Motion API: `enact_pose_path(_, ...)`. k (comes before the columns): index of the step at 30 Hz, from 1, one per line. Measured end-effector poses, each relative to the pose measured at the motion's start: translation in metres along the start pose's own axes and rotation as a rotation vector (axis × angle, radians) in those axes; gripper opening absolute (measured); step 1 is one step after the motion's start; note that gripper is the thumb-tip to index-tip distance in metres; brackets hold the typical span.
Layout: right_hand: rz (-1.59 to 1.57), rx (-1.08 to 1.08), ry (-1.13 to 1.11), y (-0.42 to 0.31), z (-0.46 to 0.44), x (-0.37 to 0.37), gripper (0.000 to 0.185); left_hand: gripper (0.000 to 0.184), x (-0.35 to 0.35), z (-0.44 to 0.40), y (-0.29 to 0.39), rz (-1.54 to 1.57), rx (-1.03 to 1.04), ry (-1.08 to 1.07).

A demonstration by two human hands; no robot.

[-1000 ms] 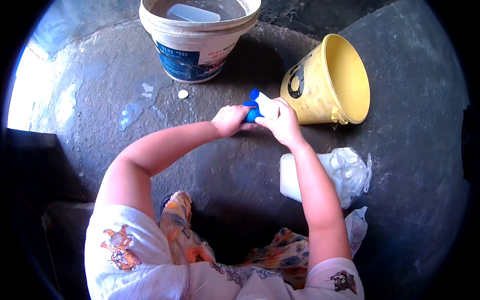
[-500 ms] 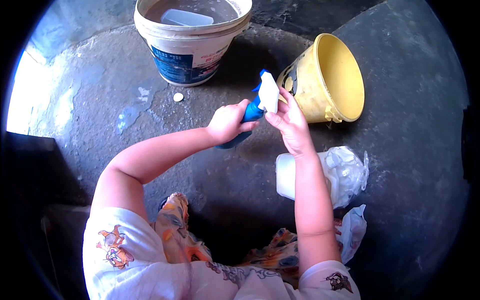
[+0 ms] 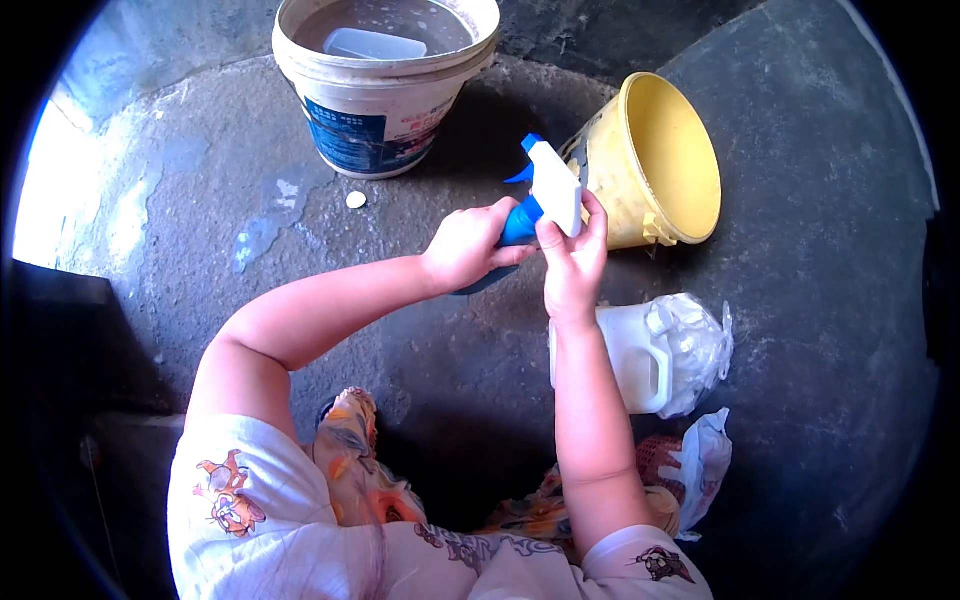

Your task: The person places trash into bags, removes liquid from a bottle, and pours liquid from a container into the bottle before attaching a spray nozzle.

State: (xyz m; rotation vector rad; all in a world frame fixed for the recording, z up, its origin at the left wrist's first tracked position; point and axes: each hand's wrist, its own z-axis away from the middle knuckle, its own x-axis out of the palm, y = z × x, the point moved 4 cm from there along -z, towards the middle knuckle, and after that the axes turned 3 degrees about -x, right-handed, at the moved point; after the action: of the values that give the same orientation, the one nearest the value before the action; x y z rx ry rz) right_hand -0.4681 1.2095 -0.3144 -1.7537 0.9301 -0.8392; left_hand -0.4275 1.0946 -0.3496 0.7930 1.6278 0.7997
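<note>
My left hand is wrapped round the neck of a blue spray bottle, whose lower part shows below the hand. The bottle's white and blue spray head tilts up, its blue trigger pointing left. Thumb and fingers of my right hand pinch the rear lower end of that white head. Just behind the right hand lies a yellow bucket on its side, its mouth facing right.
A white bucket of murky water holds a floating clear container. A small white disc lies on the floor. Right of my right forearm are a white jug, a clear plastic bag and another bag.
The spray head has turned from lying low between my hands to pointing upward. My right hand has shifted its hold to the head's rear end, and my right forearm has moved left, uncovering the jug.
</note>
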Motion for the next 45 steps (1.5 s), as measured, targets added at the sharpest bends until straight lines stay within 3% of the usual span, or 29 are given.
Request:
enact_pose_path(6,-0.170,0.196,-0.239,-0.007,-0.007,-0.015,0.052,0.048,-0.010,-0.003,0.005,0.107,0.182,-0.202)
enact_pose_path(8,-0.066,0.194,-0.240,-0.014,-0.007,-0.012,0.052,0.048,-0.007,-0.005,0.004,0.192,0.225,-0.268)
enact_pose_path(11,0.072,0.126,-0.154,-0.013,-0.006,-0.013,0.061,0.047,-0.004,-0.001,0.010,0.233,0.096,-0.240)
enact_pose_path(14,0.103,0.003,-0.082,-0.011,-0.005,-0.006,0.071,0.047,0.001,0.001,0.009,0.169,0.106,-0.139)
enact_pose_path(17,0.194,-0.008,-0.041,-0.019,0.001,0.002,0.070,0.047,-0.002,-0.001,0.012,0.122,0.060,-0.158)
enact_pose_path(20,-0.196,0.083,-0.082,-0.022,0.007,0.003,0.069,0.047,-0.005,-0.003,0.014,0.105,0.071,-0.113)
enact_pose_path(23,-0.153,0.100,-0.069,-0.022,0.006,0.000,0.067,0.047,-0.007,-0.004,0.018,0.073,0.091,-0.087)
enact_pose_path(29,0.180,-0.127,0.173,-0.017,0.007,0.000,0.057,0.043,-0.004,-0.006,0.016,0.081,0.078,-0.040)
enact_pose_path(34,0.996,-0.308,0.075,-0.044,0.016,0.001,0.049,0.041,-0.003,-0.004,0.013,0.057,0.059,-0.030)
enact_pose_path(35,1.026,-0.402,0.112,-0.053,0.016,0.000,0.053,0.041,-0.004,-0.004,0.014,0.050,0.070,-0.024)
enact_pose_path(37,1.047,-0.727,0.035,-0.077,0.005,0.002,0.061,0.041,-0.009,-0.005,0.013,0.011,0.103,-0.005)
enact_pose_path(38,1.046,-0.727,-0.152,-0.088,-0.010,0.004,0.069,0.042,-0.010,-0.005,0.013,-0.015,0.120,0.001)
enact_pose_path(39,1.084,-0.550,-0.389,-0.099,-0.025,0.013,0.075,0.042,-0.009,-0.004,0.013,-0.037,0.138,0.002)
enact_pose_path(42,1.068,-0.127,-0.919,-0.086,-0.054,0.013,0.071,0.044,-0.008,-0.005,0.015,-0.082,0.117,-0.071)
enact_pose_path(45,1.337,-0.425,-1.086,-0.091,-0.069,0.016,0.046,0.042,-0.006,-0.004,0.012,-0.070,0.093,-0.114)
